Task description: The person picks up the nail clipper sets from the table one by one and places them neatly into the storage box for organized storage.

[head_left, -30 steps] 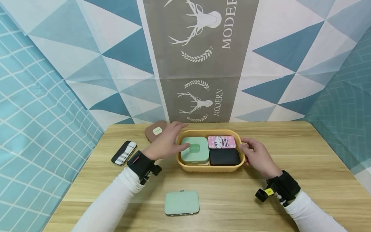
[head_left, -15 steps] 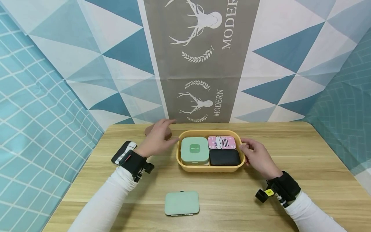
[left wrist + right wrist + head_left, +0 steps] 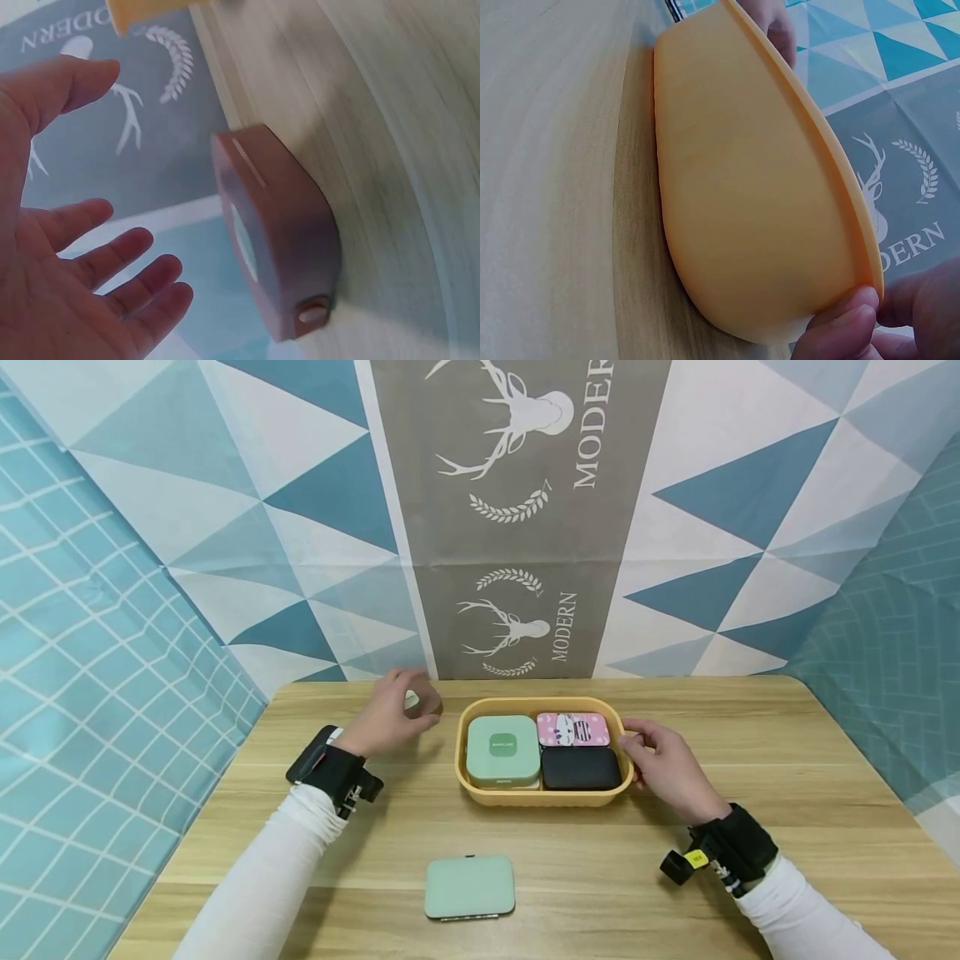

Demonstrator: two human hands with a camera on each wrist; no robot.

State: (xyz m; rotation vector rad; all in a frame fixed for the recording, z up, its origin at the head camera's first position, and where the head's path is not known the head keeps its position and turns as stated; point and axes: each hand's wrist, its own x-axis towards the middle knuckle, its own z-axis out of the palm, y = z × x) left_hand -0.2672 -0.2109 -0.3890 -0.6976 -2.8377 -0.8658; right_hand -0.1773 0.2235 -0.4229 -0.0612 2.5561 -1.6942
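Note:
My left hand (image 3: 384, 717) hovers over a brown case (image 3: 292, 240) with a pale label, near the table's back edge. Its fingers are loosely bent; the left wrist view shows a gap between them and the case. Thumb and fingers of my right hand (image 3: 667, 767) pinch the right end of a yellow basket (image 3: 495, 797) at its rim. Inside the basket sit a green square box (image 3: 503, 760) labelled "MANICURE", a pink tin (image 3: 596, 729) with a cartoon print, and a black case (image 3: 581, 769). Something pale shows slightly under the green box.
A flat light-green case (image 3: 469, 888) lies on the wooden table (image 3: 600, 877) in front of the basket. Partly behind my left wrist is a black case (image 3: 306, 757) with a white patch. A patterned cloth (image 3: 360, 527) hangs behind the table.
My left hand has moved left, away from the green box in the basket, and is now over the brown case. My right hand stays on the basket rim.

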